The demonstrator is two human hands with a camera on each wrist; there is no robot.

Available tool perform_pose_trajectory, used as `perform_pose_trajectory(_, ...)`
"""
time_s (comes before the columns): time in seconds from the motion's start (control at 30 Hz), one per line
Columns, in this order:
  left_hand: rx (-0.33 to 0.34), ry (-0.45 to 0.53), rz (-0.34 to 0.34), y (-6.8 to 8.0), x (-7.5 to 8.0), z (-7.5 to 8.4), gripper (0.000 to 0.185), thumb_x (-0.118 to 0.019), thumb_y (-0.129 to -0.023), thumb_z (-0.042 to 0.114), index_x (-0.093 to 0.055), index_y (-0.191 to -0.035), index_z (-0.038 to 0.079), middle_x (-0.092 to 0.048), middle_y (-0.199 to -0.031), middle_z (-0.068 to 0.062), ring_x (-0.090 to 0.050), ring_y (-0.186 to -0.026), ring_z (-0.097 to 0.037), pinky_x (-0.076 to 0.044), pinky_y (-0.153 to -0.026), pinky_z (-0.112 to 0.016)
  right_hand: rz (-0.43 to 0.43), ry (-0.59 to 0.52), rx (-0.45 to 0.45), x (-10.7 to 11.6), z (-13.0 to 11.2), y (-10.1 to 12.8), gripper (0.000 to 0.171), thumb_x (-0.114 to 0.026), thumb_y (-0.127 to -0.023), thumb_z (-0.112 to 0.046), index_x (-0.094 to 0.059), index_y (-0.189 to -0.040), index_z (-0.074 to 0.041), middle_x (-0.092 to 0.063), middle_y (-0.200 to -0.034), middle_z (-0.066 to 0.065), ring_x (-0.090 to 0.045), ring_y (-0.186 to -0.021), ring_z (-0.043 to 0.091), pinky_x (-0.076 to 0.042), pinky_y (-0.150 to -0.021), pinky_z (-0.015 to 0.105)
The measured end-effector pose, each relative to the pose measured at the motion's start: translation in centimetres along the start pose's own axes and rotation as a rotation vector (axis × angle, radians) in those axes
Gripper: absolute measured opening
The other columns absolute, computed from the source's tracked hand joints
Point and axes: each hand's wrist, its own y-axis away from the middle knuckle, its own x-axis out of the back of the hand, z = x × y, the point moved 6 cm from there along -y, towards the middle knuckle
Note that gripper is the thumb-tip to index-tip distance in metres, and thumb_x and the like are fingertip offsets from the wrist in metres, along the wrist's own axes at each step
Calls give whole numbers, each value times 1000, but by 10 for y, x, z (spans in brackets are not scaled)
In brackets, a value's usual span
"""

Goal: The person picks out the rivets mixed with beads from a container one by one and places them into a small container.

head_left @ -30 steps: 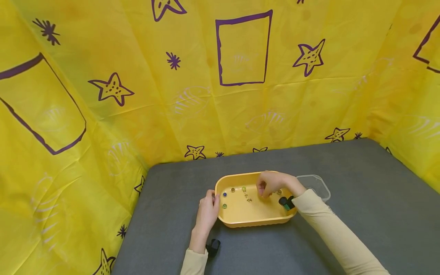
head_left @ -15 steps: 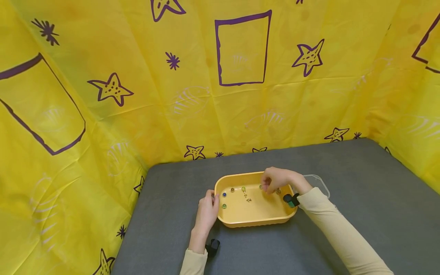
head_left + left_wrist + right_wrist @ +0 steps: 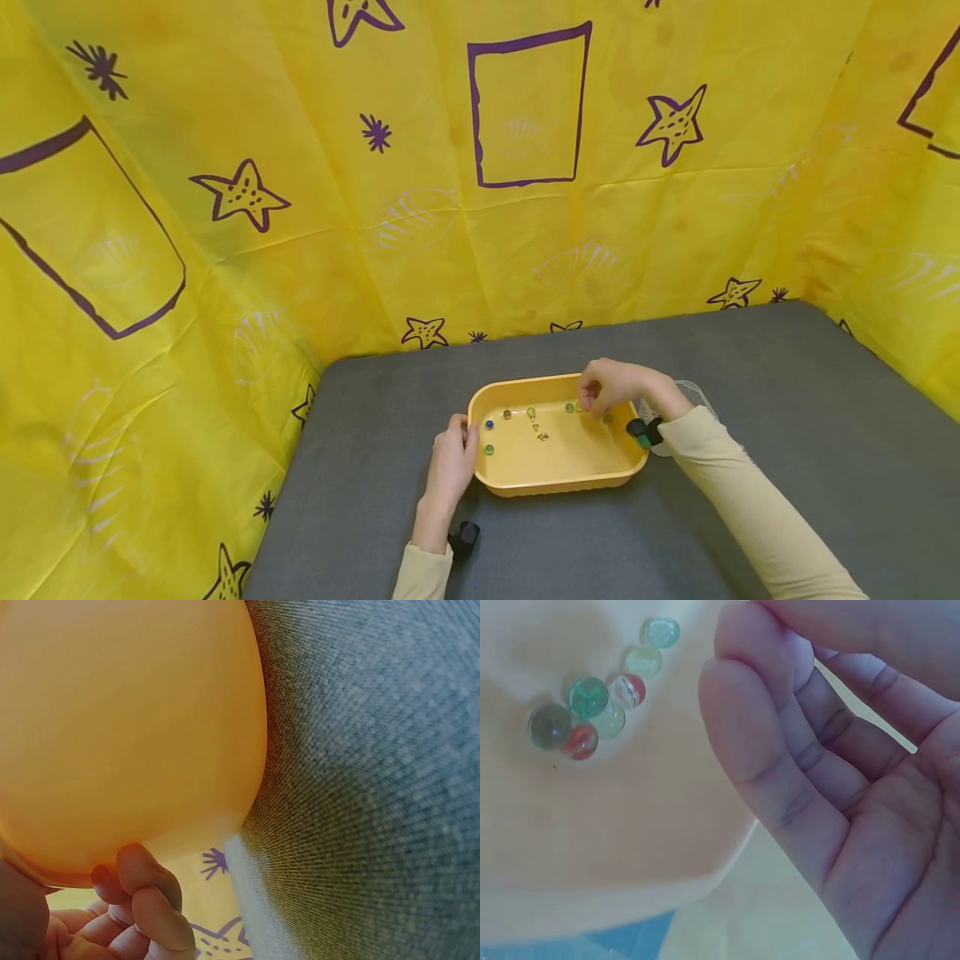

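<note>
At its left end, my left hand (image 3: 452,461) grips a yellow plastic tray (image 3: 525,479); the left wrist view has its curled fingers (image 3: 150,870) against the tray's outer wall (image 3: 135,735). My right hand (image 3: 611,385) is over the tray's far right part, fingers bent toward the thumb. Whether anything is between its fingertips is hidden. In the right wrist view, several glass marbles, among them a dark one (image 3: 550,727) and a green one (image 3: 589,697), lie beside the right hand's fingers (image 3: 742,724). A blue marble (image 3: 489,425) and small gold pieces (image 3: 543,437) lie farther left in the tray.
A clear plastic container or lid (image 3: 693,398) stands just right of the tray, partly behind the right wrist. Grey cloth (image 3: 375,450) covers the table. Yellow patterned fabric (image 3: 420,275) hangs behind and at both sides.
My right hand has moved right and slightly up over the tray, uncovering greenish marbles near the far wall. The left hand and the tray have stayed in place.
</note>
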Motion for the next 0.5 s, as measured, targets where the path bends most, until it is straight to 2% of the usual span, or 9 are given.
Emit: perform_pose_trajectory(0.5, -30, -3, 16, 1, 1, 3, 17, -53, -93, 10, -55, -102, -5, -48, -62, -1, -42, -50, -10, -37, -46, -23, 20, -8, 2, 9, 5, 11, 9, -66, -70, 8, -62, -72, 0, -54, -62, 1, -44, -54, 8, -38, -52, 23)
